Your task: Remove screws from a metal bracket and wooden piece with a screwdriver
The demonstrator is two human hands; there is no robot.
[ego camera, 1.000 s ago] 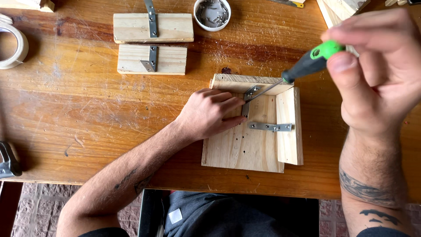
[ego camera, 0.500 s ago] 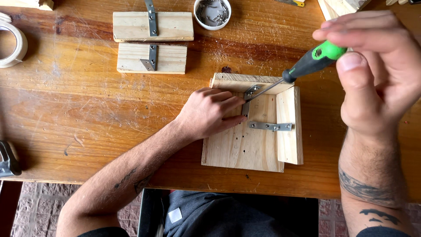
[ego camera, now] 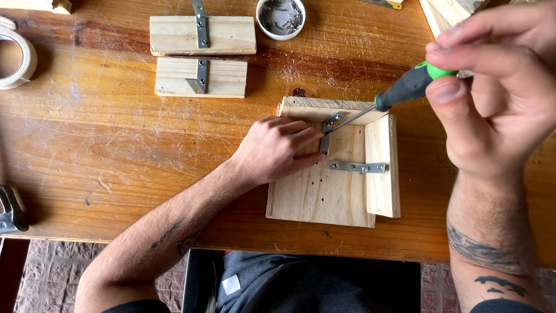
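Observation:
My left hand (ego camera: 277, 148) lies flat on a pale wooden board assembly (ego camera: 324, 191), its fingertips pressing beside a metal corner bracket (ego camera: 328, 130). A second metal bracket (ego camera: 357, 167) joins the board to an upright side piece (ego camera: 382, 168). My right hand (ego camera: 492, 93), close to the camera, grips the green end of a black-and-green screwdriver (ego camera: 405, 88). The screwdriver's shaft slants down left, with its tip on the corner bracket by my left fingertips.
Two more bracketed wood blocks (ego camera: 202, 55) lie at the back of the scratched wooden table (ego camera: 116, 150). A white bowl of screws (ego camera: 281, 17) stands behind them. A tape roll (ego camera: 14, 58) is at the far left and a dark tool (ego camera: 10, 208) at the left edge.
My right hand has shifted its fingers on the screwdriver handle, as in turning it. The left hand and the board have stayed put.

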